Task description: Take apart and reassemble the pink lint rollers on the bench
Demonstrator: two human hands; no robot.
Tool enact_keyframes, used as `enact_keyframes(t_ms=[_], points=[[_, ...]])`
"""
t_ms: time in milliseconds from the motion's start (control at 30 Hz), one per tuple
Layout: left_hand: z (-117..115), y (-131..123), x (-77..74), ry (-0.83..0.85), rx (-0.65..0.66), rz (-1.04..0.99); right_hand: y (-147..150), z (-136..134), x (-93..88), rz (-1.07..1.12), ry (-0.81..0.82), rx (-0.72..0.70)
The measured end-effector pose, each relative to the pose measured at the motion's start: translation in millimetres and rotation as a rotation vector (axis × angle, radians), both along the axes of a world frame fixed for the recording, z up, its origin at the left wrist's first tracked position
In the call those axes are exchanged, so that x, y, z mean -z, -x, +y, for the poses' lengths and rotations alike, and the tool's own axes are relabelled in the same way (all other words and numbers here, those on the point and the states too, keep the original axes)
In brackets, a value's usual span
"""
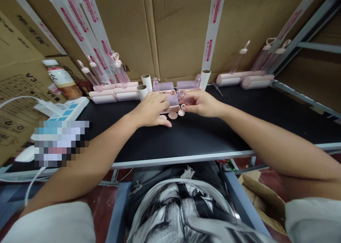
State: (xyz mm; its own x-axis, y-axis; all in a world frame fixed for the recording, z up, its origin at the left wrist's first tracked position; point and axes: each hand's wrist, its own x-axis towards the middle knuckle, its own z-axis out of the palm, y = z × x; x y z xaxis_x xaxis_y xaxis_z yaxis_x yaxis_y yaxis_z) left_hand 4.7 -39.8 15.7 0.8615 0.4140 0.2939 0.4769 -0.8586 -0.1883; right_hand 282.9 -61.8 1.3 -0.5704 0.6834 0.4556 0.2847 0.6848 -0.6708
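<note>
My left hand (151, 111) lies palm down over small pink parts, its thumb stretched away from the fingers. Its fingertips touch or hover by a translucent lilac piece (172, 100) in an open pink case (174, 109). My right hand (206, 103) has its fingers closed round a clear pink tube (188, 97), partly hidden by them. Beneath its fingertips sits a small pale pink cap (181, 112). Flat pink discs lie in front of the case, one pink disc (173, 115) plainly visible, another partly under my left hand.
White cardboard tubes (146, 82) stand upright behind my hands. Closed pink cases (128, 95) with capped clear tubes (121, 74) are at left, and similar pink cases (257, 82) at right. A drink bottle (62, 79) and power strip (66, 111) occupy the left end. Cardboard (181, 33) walls the back.
</note>
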Motion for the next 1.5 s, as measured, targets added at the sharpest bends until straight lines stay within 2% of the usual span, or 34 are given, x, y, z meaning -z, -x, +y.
enact_keyframes(t_ms=[133,367,433,533,633,700,800,967,1100,1200,1267,1333,1433,1500], points=[[2,13,-8.2,0.052,-0.029,0.036,0,2,6.0,0.01,-0.05,0.042],[14,18,-3.6,0.102,-0.099,-0.001,16,-4,8.8,-0.039,-0.141,0.131],[16,20,-3.7,0.132,-0.062,-0.079,21,-4,10.8,-0.076,-0.162,0.17],[14,21,-7.8,0.226,0.033,-0.305,28,-3,13.6,-0.125,-0.227,0.204],[4,17,-16.0,0.358,0.084,-0.524,34,-5,11.7,-0.178,-0.295,0.247],[-5,12,-22.4,0.403,0.106,-0.582,38,-10,6.7,-0.235,-0.333,0.3],[-20,3,-31.1,0.405,0.108,-0.588,43,-20,-3.9,-0.353,-0.38,0.366],[-40,-10,-40.4,0.563,-0.056,-0.571,49,-30,-14.5,-0.435,-0.413,0.389],[-49,-11,-47.9,0.63,-0.112,-0.441,48,-27,-11.9,-0.396,-0.451,0.378],[-47,-1,-52.4,0.689,-0.18,-0.301,41,-21,-8.9,-0.263,-0.415,0.338],[-39,9,-51.2,0.732,-0.209,-0.281,35,-16,-6.9,-0.155,-0.362,0.314],[-27,17,-45.3,0.754,-0.223,-0.38,30,-10,-4.3,-0.107,-0.318,0.294],[-9,23,-31.3,0.802,-0.23,-0.573,30,-4,1.5,-0.159,-0.293,0.263],[-2,22,-22.7,0.827,-0.237,-0.614,33,-3,5.3,-0.22,-0.299,0.235]])
